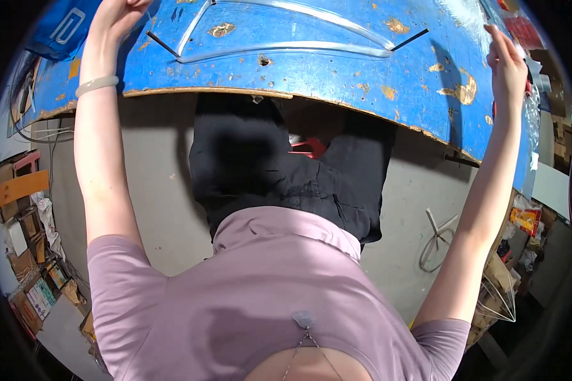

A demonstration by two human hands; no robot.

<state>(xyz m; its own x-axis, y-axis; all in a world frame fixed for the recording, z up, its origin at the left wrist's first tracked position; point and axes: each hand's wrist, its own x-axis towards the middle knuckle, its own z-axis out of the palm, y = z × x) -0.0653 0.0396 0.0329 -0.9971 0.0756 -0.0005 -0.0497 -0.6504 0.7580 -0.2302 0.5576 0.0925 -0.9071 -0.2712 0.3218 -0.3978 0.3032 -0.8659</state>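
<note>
A glossy, clear-white bundle of strands (292, 46) runs in a long flattened loop over the blue worktable (337, 79). At its near corners stand two thin black pegs, the left peg (163, 46) and the right peg (411, 39), and the strands bend round their bases. My left hand (117, 16) is raised at the top edge, left of the loop, its curled fingers partly cut off by the picture's edge. Out to the right of the loop, my right hand (507, 60) is raised with fingers bent together. Whatever either hand pinches is too fine to see.
A blue bag (57, 28) lies at the table's far left. White fluffy fibre (467, 19) and clear plastic wrap (532, 127) lie along the right side. The table's worn front edge crosses before my lap. Cluttered boxes (41, 295) stand at lower left.
</note>
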